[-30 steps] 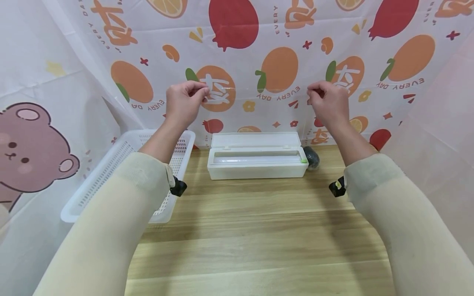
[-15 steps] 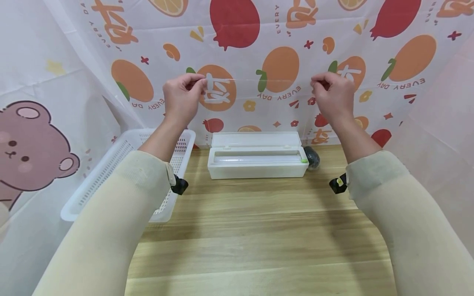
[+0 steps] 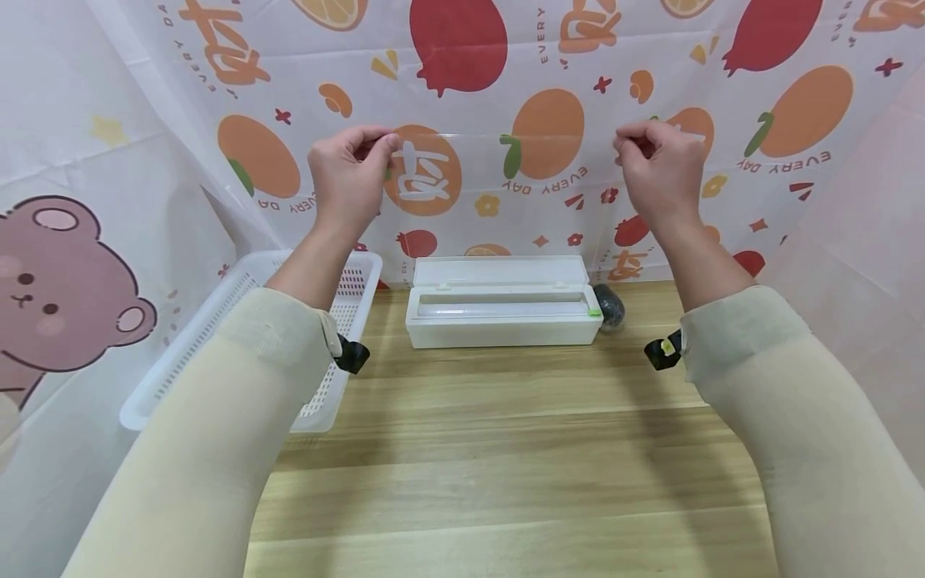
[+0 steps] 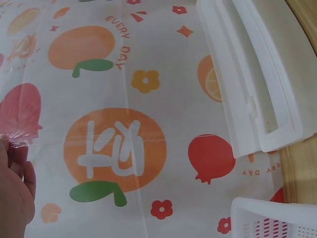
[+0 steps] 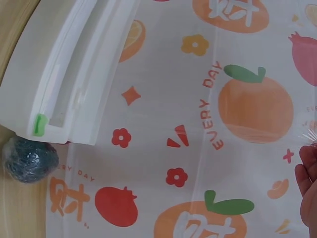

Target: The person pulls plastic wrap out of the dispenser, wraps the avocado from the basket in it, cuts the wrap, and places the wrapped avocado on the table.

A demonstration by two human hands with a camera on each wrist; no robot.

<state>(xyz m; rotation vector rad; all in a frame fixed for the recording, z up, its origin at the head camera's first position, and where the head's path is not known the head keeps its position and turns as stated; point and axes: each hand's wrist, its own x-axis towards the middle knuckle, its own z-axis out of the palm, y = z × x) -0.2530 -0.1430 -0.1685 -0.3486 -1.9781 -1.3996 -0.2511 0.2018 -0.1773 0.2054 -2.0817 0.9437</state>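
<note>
A thin sheet of clear plastic wrap [image 3: 470,148] is stretched between my raised hands, its top edge a faint line. My left hand [image 3: 348,172] pinches one upper corner between thumb and fingers; my right hand [image 3: 663,172] pinches the other. The wrist views show the wrap creased at the fingertips of the left hand [image 4: 17,193] and the right hand [image 5: 308,193]. Below, a white wrap dispenser box [image 3: 503,334] lies on the table with its lid tipped back, a pale roll inside. A green slider [image 3: 595,312] sits at its right end. The wrap's lower part is hard to see.
A white perforated basket [image 3: 323,413] stands at the left, partly behind my left arm. Touching or nearly touching the box's right end is a dark ball-like item [image 3: 609,307] covered in clear film. A fruit-printed sheet [image 3: 491,217] hangs behind; the table [image 3: 506,457] is wood-grained.
Both hands have risen and moved slightly apart, pulling the plastic wrap higher; its top edge has climbed with them. The box, basket and dark ball have stayed in place.
</note>
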